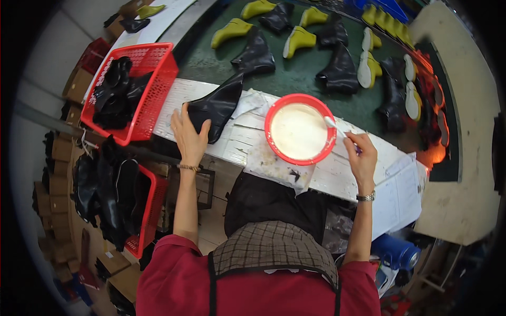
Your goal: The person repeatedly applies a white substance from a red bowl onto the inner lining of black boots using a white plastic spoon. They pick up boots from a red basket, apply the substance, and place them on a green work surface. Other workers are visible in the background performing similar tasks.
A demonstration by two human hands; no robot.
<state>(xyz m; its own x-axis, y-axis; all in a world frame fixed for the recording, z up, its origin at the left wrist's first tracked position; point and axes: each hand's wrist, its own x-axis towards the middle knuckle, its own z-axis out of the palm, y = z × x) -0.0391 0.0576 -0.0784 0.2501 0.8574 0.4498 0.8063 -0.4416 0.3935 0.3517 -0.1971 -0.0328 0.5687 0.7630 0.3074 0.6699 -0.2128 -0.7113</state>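
A black boot [217,108] lies on the white ledge in front of me, its shaft pointing to the upper right. My left hand [188,136] grips its near end, fingers on one side and thumb on the other. Between my fingers and thumb, my right hand [362,158] pinches a slim brush [337,126] with a pale tip and a purple end. That tip is over the right rim of a red bowl [271,145], which holds a cream-white liquid [299,131]. The bowl stands on a stained sheet [284,176] at the ledge's front edge.
Beyond the ledge, a green conveyor belt [205,66] carries black boots and yellow shoe parts with pale soles [365,69]. An orange glow [436,152] shows at its right end. Red baskets of black boots [169,66] stand left. Papers [395,203] lie right.
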